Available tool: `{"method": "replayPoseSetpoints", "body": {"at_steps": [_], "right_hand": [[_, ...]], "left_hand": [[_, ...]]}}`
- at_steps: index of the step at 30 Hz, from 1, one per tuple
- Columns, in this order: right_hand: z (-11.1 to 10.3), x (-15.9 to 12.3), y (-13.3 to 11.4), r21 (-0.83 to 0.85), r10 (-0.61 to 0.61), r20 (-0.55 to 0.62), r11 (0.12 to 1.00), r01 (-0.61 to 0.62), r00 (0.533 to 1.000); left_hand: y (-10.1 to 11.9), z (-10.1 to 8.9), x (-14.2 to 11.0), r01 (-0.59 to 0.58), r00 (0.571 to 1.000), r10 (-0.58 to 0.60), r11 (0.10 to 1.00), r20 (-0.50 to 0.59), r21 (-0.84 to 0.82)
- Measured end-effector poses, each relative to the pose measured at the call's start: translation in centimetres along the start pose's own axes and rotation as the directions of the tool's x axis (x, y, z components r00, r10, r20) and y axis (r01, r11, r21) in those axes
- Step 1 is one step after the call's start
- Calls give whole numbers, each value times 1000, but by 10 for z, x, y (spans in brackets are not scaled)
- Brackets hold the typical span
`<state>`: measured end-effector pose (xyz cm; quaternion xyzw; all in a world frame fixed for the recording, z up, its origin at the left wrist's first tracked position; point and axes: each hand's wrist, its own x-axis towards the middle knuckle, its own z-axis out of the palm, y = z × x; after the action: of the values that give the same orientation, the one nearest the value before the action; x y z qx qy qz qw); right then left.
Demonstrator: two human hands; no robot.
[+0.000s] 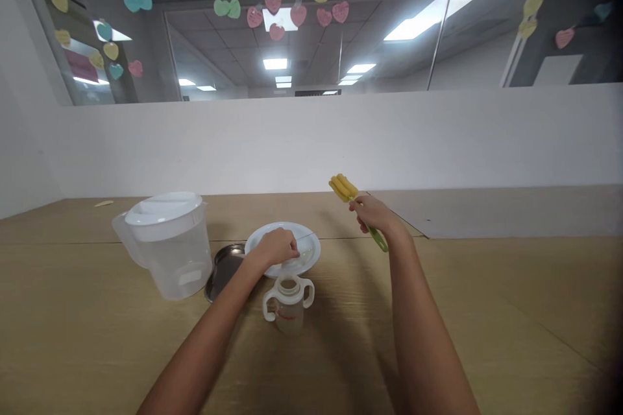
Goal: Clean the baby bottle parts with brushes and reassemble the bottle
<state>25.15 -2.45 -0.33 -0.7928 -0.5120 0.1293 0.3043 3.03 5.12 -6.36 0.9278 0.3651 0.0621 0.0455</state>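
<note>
My right hand [374, 213] is raised off the table, wrapped round the green handle of a bottle brush [343, 187] with a yellow sponge head pointing up and left. My left hand [278, 246] is closed above a white plate [311, 260]; what its fingers hold, if anything, I cannot make out. Something clear and pale lies in the plate below those fingers. Just in front of the plate stands an upright baby bottle [289, 305] with two white side handles, its top uncapped.
A large translucent pitcher [178, 259] with a white lid stands on the left. Between it and the plate lies a dark metal tray [224, 270], partly behind my left forearm. A white wall [311, 142] rises behind the wooden table [487, 324].
</note>
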Motion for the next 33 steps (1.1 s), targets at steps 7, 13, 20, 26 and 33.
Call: {"method": "replayPoseSetpoints", "body": {"at_steps": [7,13,20,26,33], "right_hand": [[-3,-20,-23,81,-108,-4,991,108,994],[-9,-30,-28,65,-91,57,994,87,994],[-10,-32,-34,-121,-152,53,980,158,987],[-7,-43,-44,-30,-237,307,966,258,922],[0,-40,-44,180,-392,482,919,350,783]], "left_hand": [[5,25,7,46,998,-49,997,48,68],[1,17,7,63,998,-64,997,24,43],[-10,-9,-2,75,995,-77,996,-57,-37],[-19,-22,-7,72,985,-89,990,-147,-120],[-28,-36,-14,-6,953,-86,954,-290,-301]]}}
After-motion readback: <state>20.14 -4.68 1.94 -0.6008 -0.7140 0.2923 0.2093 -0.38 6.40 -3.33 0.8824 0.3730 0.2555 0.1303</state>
